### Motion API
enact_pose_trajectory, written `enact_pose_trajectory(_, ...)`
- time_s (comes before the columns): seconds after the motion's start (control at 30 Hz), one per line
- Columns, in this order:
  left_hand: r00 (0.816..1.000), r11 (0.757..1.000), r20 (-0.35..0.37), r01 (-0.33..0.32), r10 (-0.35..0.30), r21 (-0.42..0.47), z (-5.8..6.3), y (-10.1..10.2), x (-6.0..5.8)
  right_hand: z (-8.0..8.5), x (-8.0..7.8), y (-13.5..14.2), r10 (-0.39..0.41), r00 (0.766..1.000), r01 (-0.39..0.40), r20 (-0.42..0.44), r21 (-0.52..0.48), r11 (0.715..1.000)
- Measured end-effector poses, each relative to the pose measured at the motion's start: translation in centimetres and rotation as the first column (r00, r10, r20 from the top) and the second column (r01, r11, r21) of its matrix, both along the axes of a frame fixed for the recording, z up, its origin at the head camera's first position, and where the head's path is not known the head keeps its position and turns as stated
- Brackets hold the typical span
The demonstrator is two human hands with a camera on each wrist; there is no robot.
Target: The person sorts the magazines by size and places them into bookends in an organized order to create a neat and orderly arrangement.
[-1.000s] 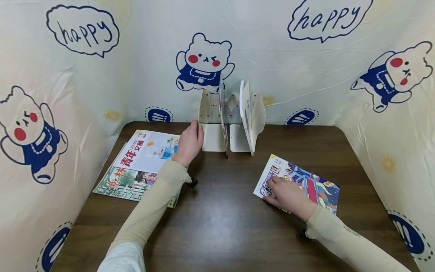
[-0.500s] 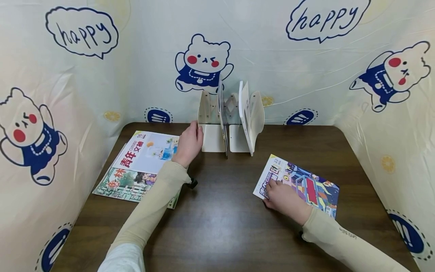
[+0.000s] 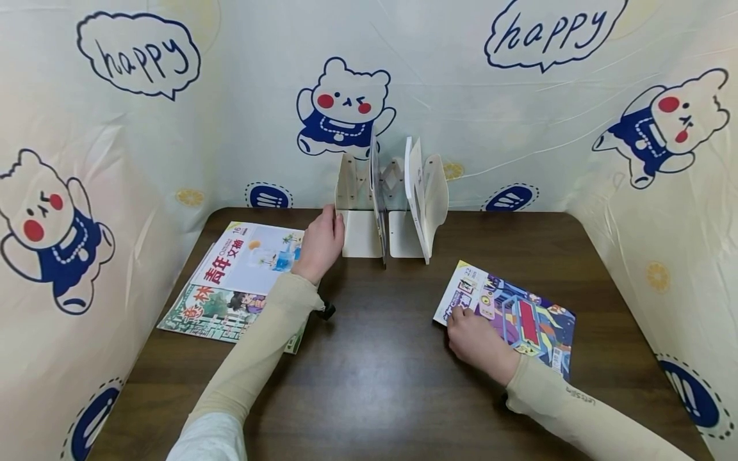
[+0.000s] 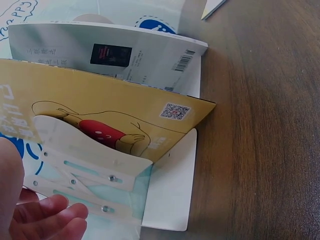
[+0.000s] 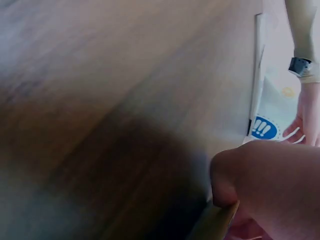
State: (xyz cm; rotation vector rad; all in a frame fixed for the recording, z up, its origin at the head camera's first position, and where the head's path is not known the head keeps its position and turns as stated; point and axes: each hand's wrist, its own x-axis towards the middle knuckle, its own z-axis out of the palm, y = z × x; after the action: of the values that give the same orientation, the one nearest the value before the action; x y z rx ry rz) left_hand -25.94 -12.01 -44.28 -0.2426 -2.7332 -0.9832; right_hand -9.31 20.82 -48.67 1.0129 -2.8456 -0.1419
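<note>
My right hand pinches the near left edge of a colourful magazine at the right of the table; in the right wrist view that edge shows between thumb and fingers. My left hand holds the left side panel of a white expandable book rack at the back. Its curled fingers show beside the slotted panel in the left wrist view. Inside the rack stand a yellow-covered magazine and, past it, a pale one with a barcode, leaning right.
Two overlapping magazines, a white-covered one on a green one, lie at the left, partly under my left forearm. The brown table ends at a patterned cloth backdrop on three sides.
My right hand has slid from the magazine's cover toward its near edge and now pinches it. The magazine's left edge has shifted slightly right. My left hand and the rack stay put.
</note>
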Motion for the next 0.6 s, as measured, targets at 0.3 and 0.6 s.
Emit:
enact_pose_trajectory(0.3,0.999,1.0,0.038,0.005,-0.005,0.019,-0.2,-0.1,0.1,-1.0,0.1,0.1,-0.118,0.993,0.117,0.004,-0.1,0.988)
enact_pose_trajectory(0.6,1.0,1.0,0.031,0.006,-0.007,0.025,-0.1,-0.2,0.0,-1.0,0.0,0.4,-0.118,0.992,0.119,-0.054,0.003,0.993)
